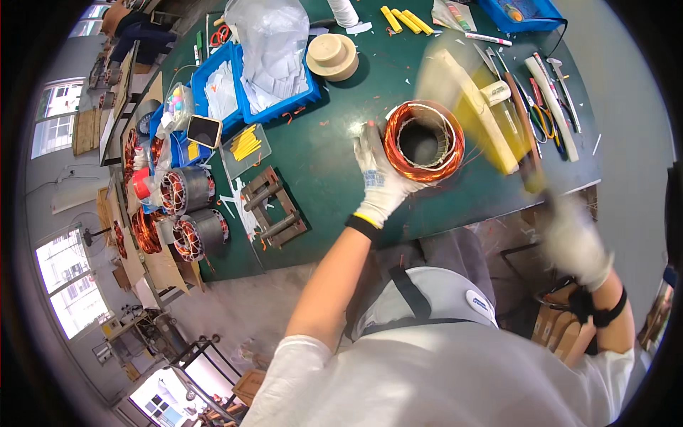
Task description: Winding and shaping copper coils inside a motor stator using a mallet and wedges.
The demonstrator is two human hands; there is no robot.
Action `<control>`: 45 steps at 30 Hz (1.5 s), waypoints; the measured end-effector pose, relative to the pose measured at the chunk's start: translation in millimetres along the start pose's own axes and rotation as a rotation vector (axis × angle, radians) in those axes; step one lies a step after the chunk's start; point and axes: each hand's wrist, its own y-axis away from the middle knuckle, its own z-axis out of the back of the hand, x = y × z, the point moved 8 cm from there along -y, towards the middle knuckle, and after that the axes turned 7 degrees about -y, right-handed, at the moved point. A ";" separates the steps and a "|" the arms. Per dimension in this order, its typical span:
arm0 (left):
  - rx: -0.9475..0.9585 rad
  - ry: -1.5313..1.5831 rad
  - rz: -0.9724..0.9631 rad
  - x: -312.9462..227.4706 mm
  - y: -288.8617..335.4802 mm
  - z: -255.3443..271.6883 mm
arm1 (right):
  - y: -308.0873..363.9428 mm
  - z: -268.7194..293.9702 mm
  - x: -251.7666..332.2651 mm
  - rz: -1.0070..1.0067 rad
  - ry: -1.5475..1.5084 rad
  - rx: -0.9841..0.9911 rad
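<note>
My left hand (pixel 378 178), in a white glove, grips a motor stator (pixel 449 162) wound with copper wire at its left and near side. The stator stands on the green bench with its round bore facing up. My right hand (pixel 575 242), also gloved, is past the bench's near edge at the right, badly smeared by motion; its fingers cannot be made out. A blurred yellowish shape (pixel 491 121) sweeps over the bench between the stator and this hand. Whether the hand holds it, I cannot tell. Beneath the blur, a pale wooden stick (pixel 482 117) shows.
Blue bins (pixel 274 105) of white paper slips stand at the far left, beside a beige round block (pixel 332 57). Nearer lie a steel frame (pixel 274 206) and yellow strips (pixel 246 143). More stators (pixel 186 191) line the left edge. Pliers (pixel 544 117) and other tools lie right.
</note>
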 end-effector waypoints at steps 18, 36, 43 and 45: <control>0.233 -0.218 -0.522 -71.0 4.8 42.8 | -22.6 -59.7 -251.6 -0.352 -0.110 -0.439; 0.555 0.564 0.234 37.8 -29.8 1.9 | -76.2 -179.7 -201.0 -0.372 0.337 -0.051; 0.719 1.075 0.282 -1.9 -68.4 -27.5 | -70.3 -145.0 -175.8 -0.634 -0.369 0.044; 0.631 1.156 0.334 1.3 -60.8 -26.9 | -52.7 -123.2 -150.9 -0.583 -0.490 -0.093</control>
